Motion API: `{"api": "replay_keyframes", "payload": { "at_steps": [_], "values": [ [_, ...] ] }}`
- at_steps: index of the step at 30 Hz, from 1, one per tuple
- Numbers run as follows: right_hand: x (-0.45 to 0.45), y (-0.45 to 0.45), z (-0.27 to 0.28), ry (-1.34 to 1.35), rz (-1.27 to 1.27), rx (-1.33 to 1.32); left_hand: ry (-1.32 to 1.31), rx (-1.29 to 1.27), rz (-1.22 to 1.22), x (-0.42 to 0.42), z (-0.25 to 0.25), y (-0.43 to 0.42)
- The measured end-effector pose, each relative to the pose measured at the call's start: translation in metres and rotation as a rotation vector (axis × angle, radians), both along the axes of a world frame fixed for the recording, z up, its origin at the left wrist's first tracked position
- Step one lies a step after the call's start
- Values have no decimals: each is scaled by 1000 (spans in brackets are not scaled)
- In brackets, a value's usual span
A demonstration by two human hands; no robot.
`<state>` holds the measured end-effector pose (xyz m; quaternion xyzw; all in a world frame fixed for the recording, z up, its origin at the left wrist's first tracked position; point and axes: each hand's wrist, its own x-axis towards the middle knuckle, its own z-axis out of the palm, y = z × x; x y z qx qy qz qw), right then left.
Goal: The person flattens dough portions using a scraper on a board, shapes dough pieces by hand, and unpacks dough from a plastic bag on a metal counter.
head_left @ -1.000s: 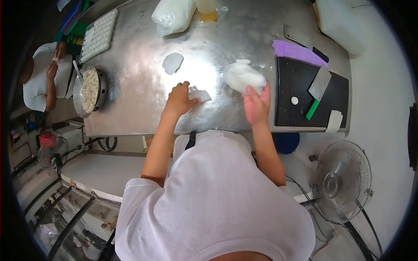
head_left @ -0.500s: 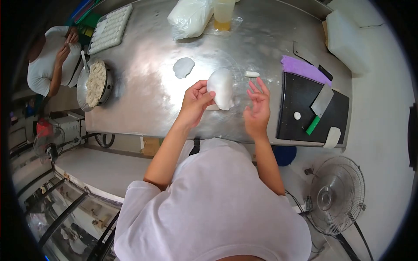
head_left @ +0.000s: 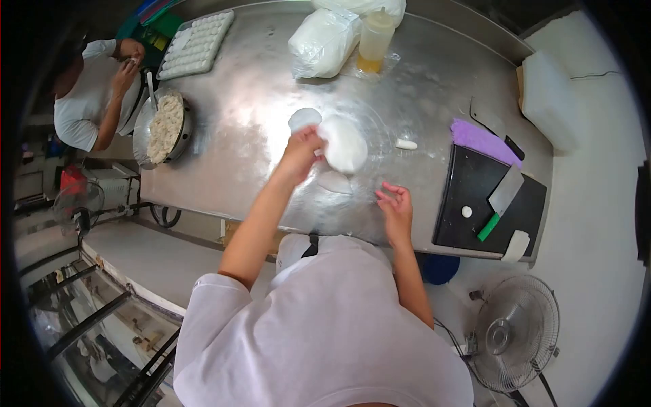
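Observation:
My left hand point(head_left: 302, 154) pinches the left edge of a thin, round white dough wrapper point(head_left: 346, 144), which hangs over the steel table. Behind that hand a second flat dough wrapper point(head_left: 304, 119) lies on the metal. A paler flat piece of dough point(head_left: 334, 182) shows just below the held one, partly covered. My right hand point(head_left: 397, 214) is lower and to the right, near the table's front edge, holding nothing, its fingers apart and slightly curled. A short white dough roll point(head_left: 407, 144) rests beyond it.
At right, a black board point(head_left: 468, 180) carries a green-handled cleaver point(head_left: 502, 197), a small dough ball point(head_left: 466, 211) and a purple cloth point(head_left: 478, 141). Bagged white stuff point(head_left: 325, 42) and an oil bottle point(head_left: 375, 44) stand behind. A co-worker point(head_left: 91, 102) is beside a filling bowl point(head_left: 166, 129).
My left hand has moved forward and away from my right hand with the dough wrapper. My right hand has drawn back toward the table's front edge. The camera view has shifted slightly.

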<state>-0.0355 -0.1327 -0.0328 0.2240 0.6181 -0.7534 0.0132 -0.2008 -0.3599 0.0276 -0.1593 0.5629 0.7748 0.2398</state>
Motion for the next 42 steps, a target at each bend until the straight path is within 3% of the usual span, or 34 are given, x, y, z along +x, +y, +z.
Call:
{"api": "replay_keyframes", "payload": {
  "at_steps": [2,3,4,5,7,8,10,12,14,17,19,21,22,23,25,26,30,32,33,35,36,38,39,40,41,42],
  "values": [
    [2,4,2,0,-7,-6,177,23,184,-41,35,-25],
    [1,6,2,-5,-20,-6,300,43,227,-76,20,-63],
    [0,9,2,-4,-15,-10,423,234,226,-121,3,-106],
    [0,11,1,-13,-16,-7,440,152,300,-156,21,-134],
    [1,13,0,-25,-15,-4,401,281,651,-212,37,-172],
    [1,14,0,-36,-9,20,402,280,655,-216,33,-184],
    [-2,17,-3,-37,1,44,-36,-15,876,-221,24,-201],
    [1,20,-14,-119,3,14,136,-159,610,-218,-68,-232],
    [2,20,-15,-132,-17,-19,491,-490,430,-172,-111,-177],
    [4,15,-14,-140,-34,-48,584,-1030,172,-103,-122,-81],
    [6,13,-17,-120,-31,-46,628,-1182,-98,-78,-113,-53],
    [3,6,-26,-53,86,273,645,-1321,-252,-61,-97,-31],
    [1,3,-30,-54,79,276,710,-1420,-249,-63,-111,-27],
    [-5,-2,-31,8,165,411,713,-1412,-262,-70,-114,-26],
    [-11,-17,-35,113,253,617,405,-1273,-247,-74,-121,-27],
    [-22,-26,-36,175,262,688,386,-1308,-243,-71,-103,-24],
    [-47,-59,-30,271,314,935,351,-1204,-178,-76,-115,-43],
    [-56,-66,-34,176,517,1076,386,-946,-221,-76,-106,-50],
    [-58,-68,-37,179,516,1076,389,-947,-219,-74,-100,-51],
    [-61,-70,-40,194,458,1033,333,-402,-167,-65,-84,-56],
    [-62,-68,-41,199,461,1034,272,-273,-135,-61,-71,-56],
    [-67,-60,-41,99,319,544,229,-136,-90,-48,-46,-54],
    [-70,-54,-41,101,322,545,183,0,-51,-41,-35,-52],
    [-74,-46,-40,54,282,248,166,115,-50,-35,-24,-51],
    [-76,-38,-38,8,238,-49,167,116,-49,-29,-20,-48],
    [-78,-30,-22,-20,226,-148,214,121,-61,-23,-17,-46]
  ]
}}
